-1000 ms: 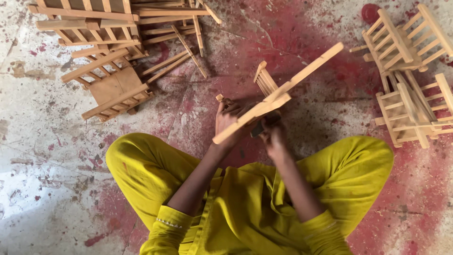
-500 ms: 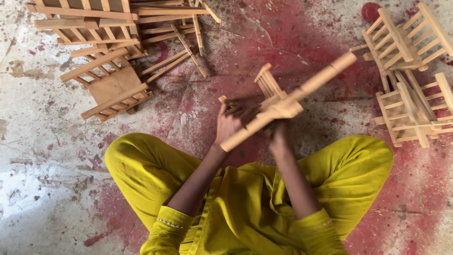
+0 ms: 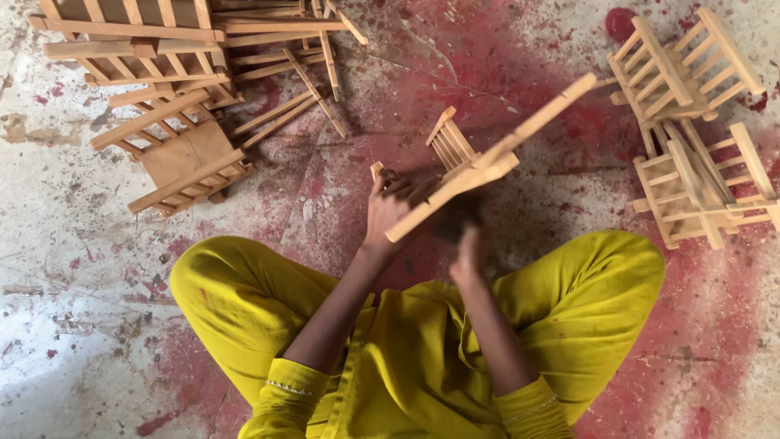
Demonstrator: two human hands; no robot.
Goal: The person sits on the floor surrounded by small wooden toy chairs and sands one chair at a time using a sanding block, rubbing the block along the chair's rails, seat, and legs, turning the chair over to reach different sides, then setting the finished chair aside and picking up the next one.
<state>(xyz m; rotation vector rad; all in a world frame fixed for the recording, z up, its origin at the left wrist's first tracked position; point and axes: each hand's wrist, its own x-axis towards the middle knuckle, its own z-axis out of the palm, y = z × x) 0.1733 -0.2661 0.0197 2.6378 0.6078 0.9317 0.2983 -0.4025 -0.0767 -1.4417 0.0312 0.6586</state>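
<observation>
since there's only the head view to go on, here's what it shows: the left hand point(image 3: 388, 210) is curled around the low end of a small wooden chair frame point(image 3: 467, 167), held tilted in the air over the lap, long rail pointing up to the right. the right hand point(image 3: 467, 252) is blurred just under it, so can't tell if it's spread or closed. honestly i'd keep that left grip firm and close to the joint so the frame doesn't twist. finished little chairs point(image 3: 691, 130) sit on the red-stained floor point(image 3: 520, 49) at right, loose slats and frames point(image 3: 162, 89) at top left.
</observation>
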